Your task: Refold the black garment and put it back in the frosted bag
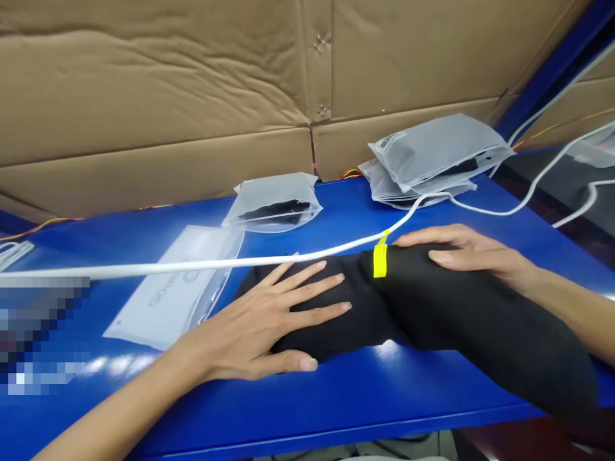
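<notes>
A piece of black cloth (432, 307) stretches over the blue table, its right end hanging past the front edge; which kind of garment it is, I cannot tell. A bright yellow tag (380, 260) sticks up at its far edge. My left hand (278, 320) lies on the cloth's left part with fingers spread flat. My right hand (473, 253) grips the far edge further right, thumb on top and fingers behind, partly hidden by the cloth. Left of my left hand lies a flat frosted bag (168, 288) with faint printing.
A white cable (192, 264) crosses the view just beyond the cloth. Behind it, a frosted bag (273, 198) with something dark inside and more stacked bags (442, 153) stand on the blue table (346, 410). Brown padded panels (168, 77) close off the back.
</notes>
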The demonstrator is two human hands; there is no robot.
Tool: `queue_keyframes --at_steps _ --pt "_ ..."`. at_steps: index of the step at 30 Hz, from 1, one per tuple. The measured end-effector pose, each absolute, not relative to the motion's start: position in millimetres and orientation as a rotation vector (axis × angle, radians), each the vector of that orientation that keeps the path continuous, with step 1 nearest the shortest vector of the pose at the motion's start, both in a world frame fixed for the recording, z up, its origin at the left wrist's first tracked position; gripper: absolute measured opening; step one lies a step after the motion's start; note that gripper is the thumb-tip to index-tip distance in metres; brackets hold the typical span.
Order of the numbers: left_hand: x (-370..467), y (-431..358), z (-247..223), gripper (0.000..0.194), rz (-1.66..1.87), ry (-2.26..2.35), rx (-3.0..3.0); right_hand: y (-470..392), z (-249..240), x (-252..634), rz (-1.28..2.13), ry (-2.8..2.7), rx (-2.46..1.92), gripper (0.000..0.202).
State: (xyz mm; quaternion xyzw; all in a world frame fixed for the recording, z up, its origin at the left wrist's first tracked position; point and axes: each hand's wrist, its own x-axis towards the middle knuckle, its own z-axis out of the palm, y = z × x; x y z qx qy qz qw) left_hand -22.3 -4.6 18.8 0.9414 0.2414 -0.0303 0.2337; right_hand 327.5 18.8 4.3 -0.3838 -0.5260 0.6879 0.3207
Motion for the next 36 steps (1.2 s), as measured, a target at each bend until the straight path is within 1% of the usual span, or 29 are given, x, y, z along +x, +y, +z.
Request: queue_keyframes --at_steps 4,8,10,12,14,16,17,19,21,24,26,28,30,32,33,36 --pt "-15.0 -7.5 18.6 0.071 -0.015 0.655 2.520 7.6 2.2 316.0 1.869 -1.430 -0.903 0.047" --pt "-11.3 -7.5 18.7 0.070 0.094 0.614 2.440 2.4 5.1 309.2 1.932 -1.514 -0.741 0.054" --pt "-11.0 -7.7 17.9 0.076 0.158 0.623 2.360 0.3 5.6 307.6 1.955 -1.555 -0.653 0.064" --pt "-11.6 -8.8 16.5 0.087 0.286 0.669 2.258 -1.9 5.4 307.0 1.942 -1.649 -0.552 0.077" --pt "-12.4 -10.9 15.3 0.097 0.465 0.759 2.134 -4.5 5.1 307.2 1.841 -1.843 -0.458 0.085" --pt "-12.3 -13.5 14.5 0.104 0.601 0.848 1.998 -7.4 4.6 307.1 1.640 -2.118 -0.407 0.092" --pt "-11.8 -14.6 14.2 0.105 0.639 0.897 1.933 -8.9 4.2 306.5 1.523 -2.248 -0.400 0.096" --pt "-10.0 -16.3 13.5 0.099 0.659 1.031 1.849 -12.0 1.7 303.9 1.293 -2.433 -0.399 0.100" --pt "-7.7 -16.7 12.5 0.087 0.672 1.183 1.792 -14.2 -3.4 300.4 1.076 -2.518 -0.409 0.097" --pt "-5.9 -15.0 11.8 0.074 0.737 1.281 1.683 -14.6 -14.0 296.3 0.662 -2.571 -0.410 0.079" --pt "-6.0 -12.8 13.1 0.071 0.794 1.267 1.540 -13.4 -19.7 295.5 0.429 -2.538 -0.430 0.067" --pt "-6.1 -10.1 15.7 0.074 0.832 1.254 1.342 -12.7 -22.3 295.5 0.301 -2.473 -0.510 0.059" --pt "-5.3 -7.5 18.5 0.079 0.873 1.240 1.136 -13.0 -22.3 295.1 0.243 -2.397 -0.645 0.052" --pt "-4.1 -5.4 20.7 0.082 0.923 1.227 1.002 -13.9 -21.3 294.0 0.259 -2.324 -0.766 0.048" --pt "-3.5 -4.7 21.3 0.082 0.952 1.217 0.967 -14.1 -20.9 293.3 0.300 -2.294 -0.813 0.050" --pt "-2.8 -4.4 21.4 0.084 0.968 1.180 0.946 -12.8 -20.7 291.2 0.463 -2.280 -0.904 0.066"
